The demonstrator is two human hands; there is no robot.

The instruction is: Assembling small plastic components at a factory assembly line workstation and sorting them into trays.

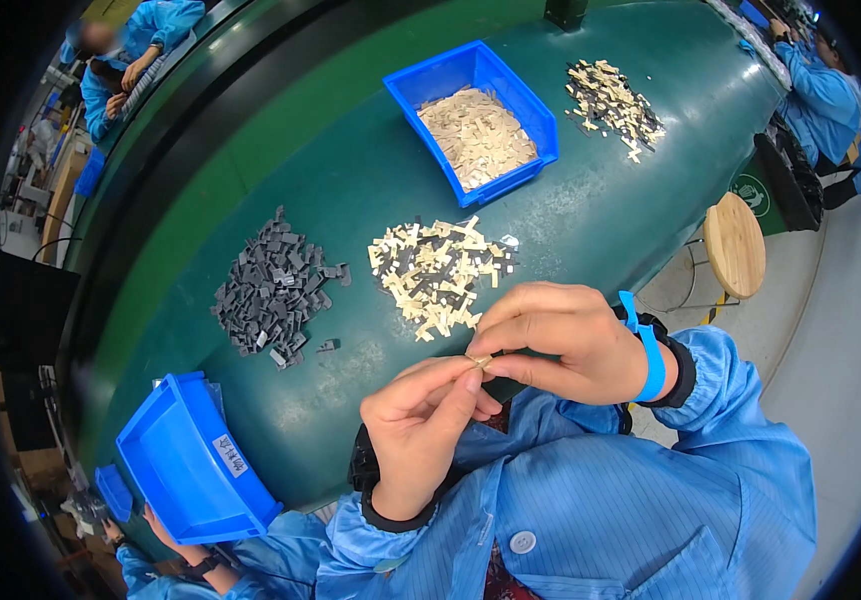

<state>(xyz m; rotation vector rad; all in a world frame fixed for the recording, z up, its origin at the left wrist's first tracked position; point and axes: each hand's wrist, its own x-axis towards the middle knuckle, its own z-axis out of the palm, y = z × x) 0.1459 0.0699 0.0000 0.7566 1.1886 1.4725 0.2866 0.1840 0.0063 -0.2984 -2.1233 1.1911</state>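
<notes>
My left hand point(415, 425) and my right hand point(565, 345) meet in front of my chest, at the table's near edge. Both are closed in a pinch on one small cream-coloured piece point(479, 361), mostly covered by the fingertips, so its exact kind does not show. Just beyond my hands lies a pile of small cream and black pieces point(435, 270). To its left is a heap of small dark grey plastic pieces point(275, 285). A blue wristband point(655, 365) circles my right wrist.
Flat cream pieces fill a blue bin point(412, 118) at the back of the green table point(340, 165). Another cream-and-black pile point(613, 105) lies at the far right. An open blue bin point(185, 440) stands left, near a co-worker's arm point(190, 550). A round wooden stool point(734, 245) is at right.
</notes>
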